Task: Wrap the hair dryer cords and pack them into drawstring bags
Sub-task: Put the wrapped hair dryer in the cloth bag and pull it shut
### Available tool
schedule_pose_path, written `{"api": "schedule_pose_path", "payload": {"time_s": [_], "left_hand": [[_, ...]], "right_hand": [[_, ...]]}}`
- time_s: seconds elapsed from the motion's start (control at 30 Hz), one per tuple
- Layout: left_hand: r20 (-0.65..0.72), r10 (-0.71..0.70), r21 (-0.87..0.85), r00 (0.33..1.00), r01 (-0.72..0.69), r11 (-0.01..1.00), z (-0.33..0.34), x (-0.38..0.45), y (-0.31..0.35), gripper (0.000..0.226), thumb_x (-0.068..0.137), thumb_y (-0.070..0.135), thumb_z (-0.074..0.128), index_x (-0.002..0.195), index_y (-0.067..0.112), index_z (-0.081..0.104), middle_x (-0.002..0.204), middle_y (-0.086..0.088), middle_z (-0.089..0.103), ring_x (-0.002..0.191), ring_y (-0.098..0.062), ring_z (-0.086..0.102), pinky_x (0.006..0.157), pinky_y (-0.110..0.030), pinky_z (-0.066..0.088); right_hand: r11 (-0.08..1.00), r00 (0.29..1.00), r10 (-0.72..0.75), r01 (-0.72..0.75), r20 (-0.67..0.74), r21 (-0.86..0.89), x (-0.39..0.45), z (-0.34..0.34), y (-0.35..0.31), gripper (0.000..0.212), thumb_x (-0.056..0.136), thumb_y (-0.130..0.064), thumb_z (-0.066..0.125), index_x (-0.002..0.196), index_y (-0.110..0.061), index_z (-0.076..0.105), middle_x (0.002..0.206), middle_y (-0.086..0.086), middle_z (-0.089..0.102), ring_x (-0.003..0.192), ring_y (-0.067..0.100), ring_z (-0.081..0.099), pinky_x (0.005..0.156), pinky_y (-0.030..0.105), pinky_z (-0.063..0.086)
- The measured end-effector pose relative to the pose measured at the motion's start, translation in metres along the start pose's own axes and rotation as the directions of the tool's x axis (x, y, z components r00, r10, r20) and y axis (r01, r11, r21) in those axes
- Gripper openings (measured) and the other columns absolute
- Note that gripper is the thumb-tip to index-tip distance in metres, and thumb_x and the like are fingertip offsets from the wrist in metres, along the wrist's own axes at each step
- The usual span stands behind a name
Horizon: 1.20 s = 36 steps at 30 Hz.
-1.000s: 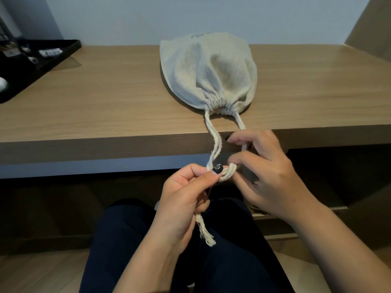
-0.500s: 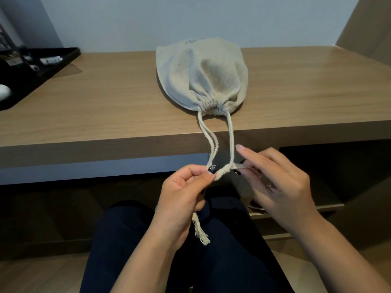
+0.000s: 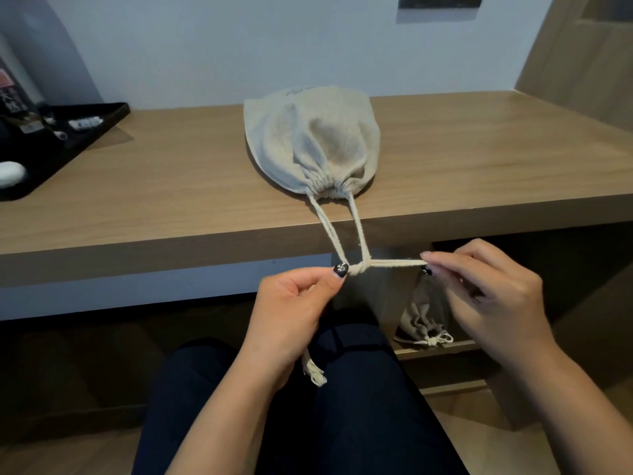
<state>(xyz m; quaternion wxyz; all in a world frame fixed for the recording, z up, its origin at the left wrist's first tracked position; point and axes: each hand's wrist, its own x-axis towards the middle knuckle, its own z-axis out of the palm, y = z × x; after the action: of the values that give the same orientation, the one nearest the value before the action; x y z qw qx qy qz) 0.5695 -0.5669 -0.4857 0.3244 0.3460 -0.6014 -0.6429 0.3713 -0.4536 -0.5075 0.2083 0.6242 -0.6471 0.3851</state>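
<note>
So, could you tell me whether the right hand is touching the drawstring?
Touching: the head view shows the right hand pinching the drawstring end between its fingertips, pulled taut from the knot.

Print on the drawstring bag (image 3: 310, 138) is unreadable.
</note>
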Motion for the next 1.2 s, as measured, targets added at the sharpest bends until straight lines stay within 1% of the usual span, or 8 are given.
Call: {"api": "schedule_pose_path", "payload": {"time_s": [0.13,0.23,0.33,0.67,0.87,1.0,1.1,1.2], "left_hand": [[-0.033,0.067,0.041,0.997,-0.065,0.997,0.009,-0.003,-0.006,0.017,0.093,0.018,0.06,0.094,0.013,0.076,0.039,0.016,0.04,0.035,0.001,0.034,0.039,-0.007,0.026],[0.022,0.068,0.029,0.997,-0.068,0.997,0.013,-0.003,-0.004,0.019,0.096,0.015,0.056,0.099,0.009,0.073,0.038,0.018,0.045,0.035,0.004,0.041,0.04,-0.004,0.028],[0.095,0.072,0.049,0.993,-0.076,0.996,0.012,-0.002,0.002,0.019,0.098,0.009,0.051,0.102,0.0,0.068,0.037,0.017,0.048,0.034,0.007,0.044,0.04,-0.003,0.03],[0.095,0.152,0.118,0.984,-0.162,0.98,-0.002,0.008,0.016,0.019,0.096,0.015,0.055,0.093,0.005,0.071,0.05,0.01,0.043,0.046,-0.002,0.034,0.046,-0.015,0.028],[0.099,0.102,0.126,0.99,-0.114,0.985,-0.005,0.011,0.026,0.019,0.092,0.009,0.055,0.083,0.008,0.072,0.053,0.006,0.047,0.047,-0.005,0.036,0.047,-0.019,0.029],[0.105,0.123,0.134,0.987,-0.137,0.982,-0.002,0.011,0.028,0.019,0.089,0.011,0.056,0.079,0.01,0.072,0.051,0.007,0.039,0.045,-0.006,0.028,0.044,-0.018,0.025],[0.109,0.145,0.125,0.983,-0.158,0.98,0.002,0.011,0.03,0.019,0.088,0.015,0.058,0.075,0.016,0.072,0.05,0.008,0.037,0.045,-0.005,0.028,0.044,-0.016,0.026],[0.076,0.18,0.137,0.981,-0.189,0.972,0.005,0.011,0.029,0.016,0.089,0.015,0.061,0.076,0.012,0.071,0.046,0.013,0.041,0.042,-0.001,0.033,0.044,-0.011,0.028]], "right_hand": [[0.982,0.982,0.163,-0.171,0.09,0.081,0.004,-0.002,-0.004,0.015,0.087,-0.011,0.065,0.099,-0.017,0.071,0.088,-0.003,0.064,0.08,0.005,0.059,0.072,0.014,0.05],[0.822,0.822,0.354,-0.501,0.446,0.272,0.013,0.003,-0.012,0.028,0.083,-0.006,0.07,0.092,-0.032,0.07,0.086,-0.011,0.067,0.083,0.002,0.064,0.073,0.018,0.054],[0.689,0.727,0.323,-0.62,0.606,0.376,0.021,0.013,-0.02,0.037,0.082,-0.007,0.072,0.113,-0.025,0.069,0.101,-0.008,0.072,0.095,0.005,0.068,0.089,0.033,0.056],[0.624,0.875,0.275,-0.478,0.399,0.618,0.055,0.026,-0.04,0.046,0.083,0.005,0.069,0.119,-0.023,0.065,0.103,0.002,0.071,0.097,0.012,0.069,0.088,0.032,0.056],[0.64,0.888,0.259,-0.452,0.38,0.621,0.059,0.022,-0.04,0.02,0.086,0.006,0.064,0.096,-0.009,0.073,0.097,0.005,0.073,0.092,0.014,0.069,0.086,0.03,0.056],[0.365,0.809,0.282,-0.588,0.516,0.722,0.06,0.013,-0.044,0.013,0.092,0.0,0.055,0.093,-0.005,0.067,0.079,0.01,0.068,0.071,0.018,0.066,0.069,0.029,0.055],[0.163,0.758,0.331,-0.633,0.562,0.757,0.062,0.012,-0.047,0.014,0.089,-0.013,0.055,0.085,-0.007,0.066,0.062,0.011,0.046,0.047,0.013,0.04,0.047,0.03,0.027],[0.358,0.777,0.42,-0.617,0.469,0.7,0.063,0.012,-0.048,0.016,0.093,-0.011,0.058,0.08,-0.005,0.065,0.048,-0.008,0.045,0.04,0.002,0.036,0.042,0.014,0.026]]}}
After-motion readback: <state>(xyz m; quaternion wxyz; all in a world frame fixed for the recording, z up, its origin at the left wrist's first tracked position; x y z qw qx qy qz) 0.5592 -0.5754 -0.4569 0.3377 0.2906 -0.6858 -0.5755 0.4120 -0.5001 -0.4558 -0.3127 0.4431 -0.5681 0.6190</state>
